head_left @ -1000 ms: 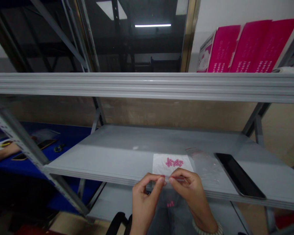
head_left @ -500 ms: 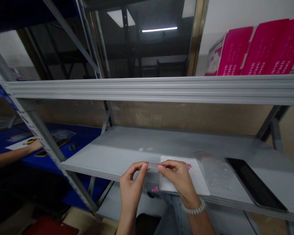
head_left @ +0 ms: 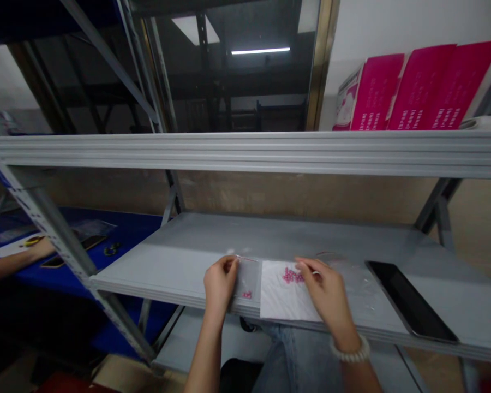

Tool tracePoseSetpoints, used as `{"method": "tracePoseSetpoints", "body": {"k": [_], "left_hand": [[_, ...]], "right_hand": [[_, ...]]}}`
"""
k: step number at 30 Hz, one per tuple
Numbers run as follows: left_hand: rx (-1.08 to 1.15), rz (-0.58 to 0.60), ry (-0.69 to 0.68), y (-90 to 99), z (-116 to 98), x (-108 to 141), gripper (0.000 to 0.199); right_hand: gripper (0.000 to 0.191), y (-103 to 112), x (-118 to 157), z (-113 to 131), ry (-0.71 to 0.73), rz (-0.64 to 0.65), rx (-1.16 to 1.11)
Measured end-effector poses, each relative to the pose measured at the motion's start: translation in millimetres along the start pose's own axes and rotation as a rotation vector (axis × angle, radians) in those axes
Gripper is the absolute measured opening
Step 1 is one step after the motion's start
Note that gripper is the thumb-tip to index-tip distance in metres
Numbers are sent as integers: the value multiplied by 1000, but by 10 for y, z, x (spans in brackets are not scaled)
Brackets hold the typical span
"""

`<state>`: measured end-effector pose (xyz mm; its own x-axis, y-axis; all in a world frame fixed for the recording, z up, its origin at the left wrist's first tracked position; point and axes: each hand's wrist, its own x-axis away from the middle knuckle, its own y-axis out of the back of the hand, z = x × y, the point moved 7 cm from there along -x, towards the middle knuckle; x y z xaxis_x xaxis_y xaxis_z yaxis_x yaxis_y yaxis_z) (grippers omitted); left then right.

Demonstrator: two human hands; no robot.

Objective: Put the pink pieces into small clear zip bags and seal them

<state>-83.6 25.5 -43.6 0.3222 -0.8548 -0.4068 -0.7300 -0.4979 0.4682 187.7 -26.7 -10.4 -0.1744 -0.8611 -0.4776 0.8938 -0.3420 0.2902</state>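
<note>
While the left grip point(head_left: 220, 285) pinches the top edge of a clear plastic bag point(head_left: 249, 279), the right grip point(head_left: 326, 292), apparently narrow, rests at pink beads point(head_left: 292, 275) on white paper point(head_left: 282, 297) on the metal shelf point(head_left: 180, 267).

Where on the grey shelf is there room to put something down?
Bare grey shelf lies left of the left hand, and there's a strip behind the white paper and black tablet. It's crowded around the right hand: paper, pink beads, clear bag.
</note>
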Motion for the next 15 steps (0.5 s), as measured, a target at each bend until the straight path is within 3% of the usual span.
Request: {"method": "tracePoseSetpoints", "body": {"k": [3, 6, 8, 11, 15], "left_hand": [[-80, -30, -81, -62, -169, 68, 30], [-69, 59, -240, -363, -589, 249, 33], [-30, 219, -376, -696, -965, 438, 29], [2, 445, -536, -1162, -1483, 721, 35], [-45, 600, -601, -1536, -1833, 844, 33]], "right_hand": [[34, 700, 69, -86, 105, -150, 267], [45, 1102, 32, -191, 225, -121, 561], [53, 1184, -36, -265, 248, -52, 693], [57, 1110, -144, -355, 205, 82, 809], [57, 992, -223, -402, 135, 149, 854]]}}
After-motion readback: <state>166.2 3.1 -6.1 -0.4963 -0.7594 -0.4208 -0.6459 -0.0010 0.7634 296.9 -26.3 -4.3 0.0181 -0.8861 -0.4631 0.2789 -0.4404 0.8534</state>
